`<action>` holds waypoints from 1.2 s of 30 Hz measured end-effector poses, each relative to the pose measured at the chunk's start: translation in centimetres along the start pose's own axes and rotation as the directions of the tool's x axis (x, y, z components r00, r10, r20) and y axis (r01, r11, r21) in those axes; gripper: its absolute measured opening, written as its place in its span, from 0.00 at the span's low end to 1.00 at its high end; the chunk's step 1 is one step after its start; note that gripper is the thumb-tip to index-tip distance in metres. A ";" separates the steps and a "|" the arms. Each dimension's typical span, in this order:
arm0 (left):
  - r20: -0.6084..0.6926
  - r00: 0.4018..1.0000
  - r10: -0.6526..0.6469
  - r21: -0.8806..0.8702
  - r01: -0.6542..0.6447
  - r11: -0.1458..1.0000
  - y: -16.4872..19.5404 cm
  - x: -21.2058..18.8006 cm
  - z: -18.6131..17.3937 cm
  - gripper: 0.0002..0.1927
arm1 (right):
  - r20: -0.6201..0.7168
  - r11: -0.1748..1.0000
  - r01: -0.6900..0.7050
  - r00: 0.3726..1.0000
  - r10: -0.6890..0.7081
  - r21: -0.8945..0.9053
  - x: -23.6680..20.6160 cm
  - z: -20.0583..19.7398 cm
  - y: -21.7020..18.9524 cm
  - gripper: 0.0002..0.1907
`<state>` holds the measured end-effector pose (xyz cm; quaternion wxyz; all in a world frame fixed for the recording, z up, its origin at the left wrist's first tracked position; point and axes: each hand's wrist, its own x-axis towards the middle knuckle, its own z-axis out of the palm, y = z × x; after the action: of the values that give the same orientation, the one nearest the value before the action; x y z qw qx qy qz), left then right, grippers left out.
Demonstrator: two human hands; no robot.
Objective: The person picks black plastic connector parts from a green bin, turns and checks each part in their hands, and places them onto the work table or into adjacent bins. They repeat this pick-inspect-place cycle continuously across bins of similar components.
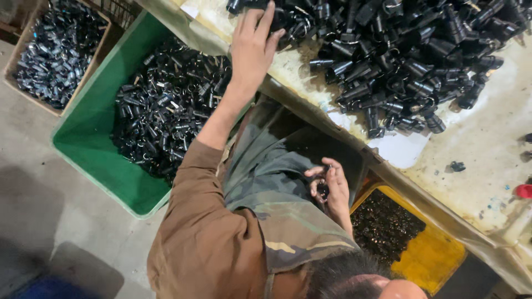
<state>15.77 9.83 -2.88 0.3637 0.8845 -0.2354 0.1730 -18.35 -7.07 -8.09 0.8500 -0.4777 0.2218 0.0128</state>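
Two hands are at work below me. My left hand [252,47] stretches up onto the worktable [487,144], fingers spread apart and lying flat on the near edge of the heap of black tubular parts [399,61]; whether it grips one I cannot tell. My right hand [331,188] sits low over my lap, fingertips pinched together on one small black part [322,189]. The heap holds far too many pieces to count. Three bins stand on the floor: one green crate [88,138] at my left, full of dark parts, one brown box [55,50] beyond it with shinier metal pieces, and one yellow bin [426,254] under the table edge at my right, part filled. One stray black piece [457,165] lies alone on the tabletop, well apart from the heap.
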 end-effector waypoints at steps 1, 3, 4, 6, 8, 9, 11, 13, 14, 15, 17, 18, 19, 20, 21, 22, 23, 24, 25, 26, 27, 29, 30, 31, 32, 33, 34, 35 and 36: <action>-0.011 0.999 0.037 0.008 -0.037 0.999 -0.2 0.5 -0.1 0.25 | -0.034 1.000 -0.022 0.999 0.023 0.017 -0.4 -0.3 0.3 0.20; -0.023 0.994 0.109 0.027 -0.109 0.994 0.0 0.7 -0.7 0.22 | -0.081 0.999 -0.037 0.996 0.040 0.039 -1.0 -1.2 0.9 0.20; -0.135 0.983 0.125 -0.024 -0.130 0.991 0.6 0.5 -1.0 0.21 | -0.095 0.999 -0.036 0.995 0.040 0.038 -1.5 -1.6 1.2 0.20; -0.359 0.923 0.139 -0.117 -0.192 0.974 2.1 -0.6 -1.9 0.18 | -0.109 0.999 -0.030 0.994 0.033 0.023 -2.1 -2.4 1.7 0.19; -0.268 0.959 0.094 -0.449 -0.211 0.868 4.4 -2.3 -2.2 0.15 | -0.110 1.000 -0.026 0.994 0.025 -0.011 -2.4 -2.9 1.9 0.18; -0.223 0.972 0.079 -0.598 -0.200 0.776 5.5 -3.5 -2.4 0.15 | -0.095 0.995 -0.041 0.995 0.032 -0.087 -2.3 -3.0 1.8 0.17; 0.137 0.966 0.221 -0.645 -0.083 0.760 7.0 -6.4 -3.0 0.21 | -0.060 0.969 -0.061 0.997 0.048 -0.238 -1.8 -3.1 1.4 0.16; 0.388 0.892 0.231 -0.662 0.096 0.743 9.1 -9.2 -2.1 0.26 | -0.185 0.965 -0.121 0.980 0.079 -0.231 -1.0 -3.1 0.8 0.12; 0.396 0.869 0.296 -0.666 0.051 0.744 9.4 -10.1 -1.9 0.25 | -0.245 0.963 -0.147 0.965 0.090 -0.224 -0.5 -3.0 0.5 0.11; 0.404 0.841 0.359 -0.671 0.006 0.741 9.8 -11.0 -1.6 0.25 | -0.242 0.981 -0.035 0.970 -0.013 -0.192 -0.1 -2.9 0.2 0.10; 0.338 0.852 0.400 -0.667 -0.083 0.740 10.5 -12.8 -0.9 0.26 | -0.251 0.974 0.190 0.943 -0.217 -0.126 0.6 -2.7 -0.3 0.09; 0.306 0.853 0.423 -0.663 -0.128 0.738 10.6 -13.5 -0.7 0.26 | -0.230 0.960 0.244 0.935 -0.270 -0.135 0.9 -2.5 -0.5 0.08; 0.345 0.843 0.412 -0.681 -0.077 0.728 10.6 -14.2 -0.6 0.27 | -0.207 0.944 0.296 0.924 -0.322 -0.145 1.1 -2.3 -0.7 0.07; 0.384 0.831 0.402 -0.697 -0.025 0.717 10.5 -14.8 -0.5 0.28 | -0.183 0.925 0.348 0.910 -0.373 -0.153 1.4 -2.1 -0.9 0.06; 0.420 0.817 0.395 -0.710 0.025 0.704 10.2 -15.4 -0.5 0.29 | -0.162 0.888 0.344 0.900 -0.405 -0.306 1.5 -1.8 -1.2 0.07; 0.434 0.813 0.388 -0.725 0.060 0.686 10.0 -15.8 -0.5 0.29 | -0.134 0.827 0.335 0.891 -0.434 -0.451 1.7 -1.6 -1.5 0.07; 0.449 0.809 0.379 -0.738 0.097 0.667 9.7 -16.3 -0.5 0.30 | -0.101 0.746 0.318 0.884 -0.457 -0.585 1.9 -1.2 -1.9 0.07; 0.464 0.806 0.367 -0.749 0.136 0.649 9.5 -16.7 -0.5 0.31 | -0.131 0.793 0.214 0.929 -0.345 -0.571 1.9 -1.1 -2.5 0.07; 0.476 0.798 0.369 -0.729 0.124 0.673 9.3 -17.1 -0.6 0.31 | -0.160 0.827 0.105 0.960 -0.228 -0.552 1.9 -0.9 -3.1 0.08; 0.491 0.789 0.368 -0.708 0.116 0.696 9.2 -17.5 -0.6 0.32 | -0.186 0.847 -0.011 0.977 -0.104 -0.531 1.7 -0.6 -3.5 0.09; 0.507 0.779 0.368 -0.687 0.108 0.718 9.2 -17.8 -0.7 0.33 | -0.106 0.798 0.073 0.980 -0.169 -0.598 1.6 -0.3 -3.9 0.08; 0.515 0.777 0.362 -0.667 0.098 0.739 9.5 -18.3 -0.9 0.33 | 0.060 0.675 0.238 0.959 -0.276 -0.698 1.1 0.2 -4.3 0.06; 0.518 0.774 0.363 -0.659 0.090 0.747 9.5 -18.4 -1.0 0.34 | 0.042 0.614 0.245 0.945 -0.325 -0.750 0.9 0.4 -4.2 0.07; 0.521 0.768 0.372 -0.666 0.092 0.741 9.5 -18.5 -1.1 0.33 | 0.031 0.549 0.249 0.926 -0.377 -0.798 0.6 0.5 -4.1 0.07; 0.522 0.763 0.381 -0.672 0.093 0.735 9.3 -18.6 -1.2 0.33 | 0.024 0.479 0.250 0.903 -0.429 -0.841 0.5 0.3 -4.0 0.07; 0.524 0.758 0.388 -0.678 0.095 0.729 9.1 -18.7 -1.2 0.32 | 0.046 0.549 0.254 0.930 -0.364 -0.796 0.3 0.2 -3.7 0.08; 0.531 0.744 0.406 -0.690 0.102 0.716 8.8 -18.8 -1.3 0.32 | 0.077 0.617 0.251 0.953 -0.294 -0.746 0.2 -0.3 -3.7 0.08; 0.538 0.730 0.421 -0.701 0.110 0.705 8.5 -18.9 -1.4 0.31 | 0.115 0.681 0.238 0.968 -0.222 -0.692 0.2 -0.8 -3.6 0.09; 0.541 0.720 0.435 -0.710 0.114 0.694 8.3 -19.1 -1.4 0.31 | 0.130 0.706 0.232 0.972 -0.196 -0.669 0.3 -1.2 -3.3 0.09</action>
<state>-4.73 11.15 -6.39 0.5415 0.6510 -0.4802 -0.2288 -17.79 -9.89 -6.08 0.6171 -0.7770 0.1238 0.0062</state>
